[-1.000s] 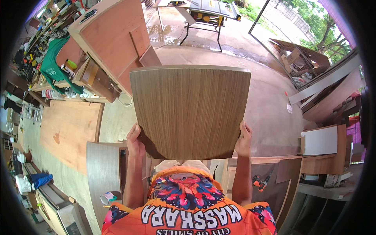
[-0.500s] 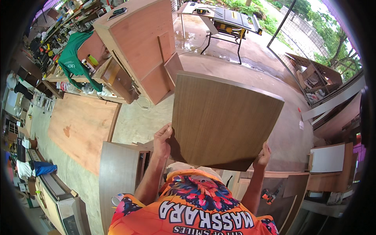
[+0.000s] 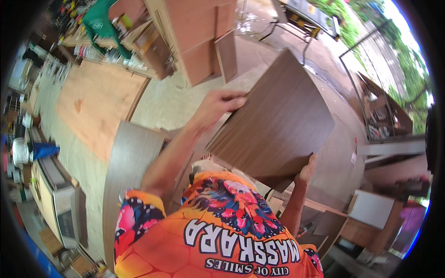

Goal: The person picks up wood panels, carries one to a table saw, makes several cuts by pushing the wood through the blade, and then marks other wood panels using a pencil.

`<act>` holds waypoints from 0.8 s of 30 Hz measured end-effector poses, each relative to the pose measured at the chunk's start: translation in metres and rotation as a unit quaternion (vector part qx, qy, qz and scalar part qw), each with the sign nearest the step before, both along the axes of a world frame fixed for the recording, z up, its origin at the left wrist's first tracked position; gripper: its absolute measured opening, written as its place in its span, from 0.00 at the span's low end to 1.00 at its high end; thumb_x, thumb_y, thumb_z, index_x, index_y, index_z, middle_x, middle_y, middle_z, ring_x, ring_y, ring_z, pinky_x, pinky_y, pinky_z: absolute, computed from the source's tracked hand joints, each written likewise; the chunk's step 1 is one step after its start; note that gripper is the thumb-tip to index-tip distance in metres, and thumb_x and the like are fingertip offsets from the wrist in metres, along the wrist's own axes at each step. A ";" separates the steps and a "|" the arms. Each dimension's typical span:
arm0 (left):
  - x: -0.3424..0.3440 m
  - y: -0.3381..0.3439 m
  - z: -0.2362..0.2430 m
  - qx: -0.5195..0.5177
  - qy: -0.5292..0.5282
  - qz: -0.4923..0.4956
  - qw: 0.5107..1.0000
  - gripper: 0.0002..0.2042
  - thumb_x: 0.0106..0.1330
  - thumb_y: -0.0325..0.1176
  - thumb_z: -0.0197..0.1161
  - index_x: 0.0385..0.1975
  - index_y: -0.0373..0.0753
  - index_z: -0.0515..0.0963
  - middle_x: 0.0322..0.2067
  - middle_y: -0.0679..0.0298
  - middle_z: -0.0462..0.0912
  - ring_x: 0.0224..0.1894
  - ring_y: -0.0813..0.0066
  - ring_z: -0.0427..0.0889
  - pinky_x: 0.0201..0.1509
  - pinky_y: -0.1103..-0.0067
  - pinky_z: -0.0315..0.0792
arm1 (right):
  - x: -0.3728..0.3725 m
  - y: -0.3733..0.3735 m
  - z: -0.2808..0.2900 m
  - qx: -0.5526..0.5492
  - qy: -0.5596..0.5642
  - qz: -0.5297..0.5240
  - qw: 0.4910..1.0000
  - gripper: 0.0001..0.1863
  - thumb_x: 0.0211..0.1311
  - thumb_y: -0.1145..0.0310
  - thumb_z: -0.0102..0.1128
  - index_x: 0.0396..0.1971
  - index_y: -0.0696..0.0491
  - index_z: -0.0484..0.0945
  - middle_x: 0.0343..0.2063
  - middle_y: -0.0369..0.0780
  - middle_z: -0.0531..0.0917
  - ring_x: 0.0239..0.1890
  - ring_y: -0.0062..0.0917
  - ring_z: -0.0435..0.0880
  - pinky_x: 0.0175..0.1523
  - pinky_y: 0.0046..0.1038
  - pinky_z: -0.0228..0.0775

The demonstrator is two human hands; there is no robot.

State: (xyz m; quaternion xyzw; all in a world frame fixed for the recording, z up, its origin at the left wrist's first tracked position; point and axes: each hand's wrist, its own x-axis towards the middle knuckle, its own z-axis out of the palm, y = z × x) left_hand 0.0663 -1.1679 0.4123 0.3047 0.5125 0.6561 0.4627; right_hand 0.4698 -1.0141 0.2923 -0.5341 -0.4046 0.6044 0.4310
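A flat brown wood-grain panel (image 3: 278, 123) is held up in front of my body, tilted with one corner toward the top. My left hand (image 3: 220, 105) grips its left edge, thumb and fingers pinched over the rim. Lower down, my right hand (image 3: 307, 169) holds the opposite edge near the bottom right corner; part of its fingers is hidden behind the panel. Below the panel, the front of my orange printed shirt shows.
A grey-brown curved-looking board (image 3: 130, 162) stands close on my left, with a pale plywood sheet (image 3: 99, 102) beyond it. Ahead are a tall wooden cabinet (image 3: 194, 37) and a table saw (image 3: 310, 18). A white-topped board (image 3: 371, 208) is at the right. A person (image 3: 21, 150) is far left.
The panel has turned clockwise and tilted, its top corner now pointing away. My left hand has moved up and to the right along its edge. The view has shifted too.
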 end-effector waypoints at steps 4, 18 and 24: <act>-0.008 0.038 0.013 -0.045 0.024 -0.035 0.998 0.20 0.67 0.39 0.73 0.53 0.32 0.84 0.42 0.64 0.88 0.40 0.80 0.83 0.48 0.79 0.77 | 0.007 -0.004 -0.007 -0.143 -0.002 0.029 0.989 0.33 0.79 0.43 0.47 0.63 0.59 0.72 0.56 0.43 0.81 0.56 0.34 0.80 0.64 0.40 0.72; -0.005 0.054 0.010 -0.030 0.011 -0.045 0.998 0.20 0.67 0.38 0.74 0.52 0.31 0.84 0.40 0.64 0.87 0.38 0.80 0.82 0.46 0.80 0.77 | 0.030 -0.003 0.035 -0.106 0.036 0.052 0.992 0.22 0.79 0.47 0.51 0.45 0.53 0.79 0.34 0.36 0.82 0.36 0.25 0.81 0.44 0.31 0.76; -0.002 0.056 0.026 -0.018 0.015 -0.046 0.999 0.20 0.67 0.38 0.73 0.53 0.31 0.84 0.41 0.62 0.88 0.39 0.79 0.84 0.48 0.78 0.78 | 0.024 0.003 0.065 -0.041 0.029 0.005 0.999 0.26 0.78 0.47 0.54 0.53 0.57 0.78 0.46 0.39 0.83 0.46 0.27 0.81 0.54 0.33 0.74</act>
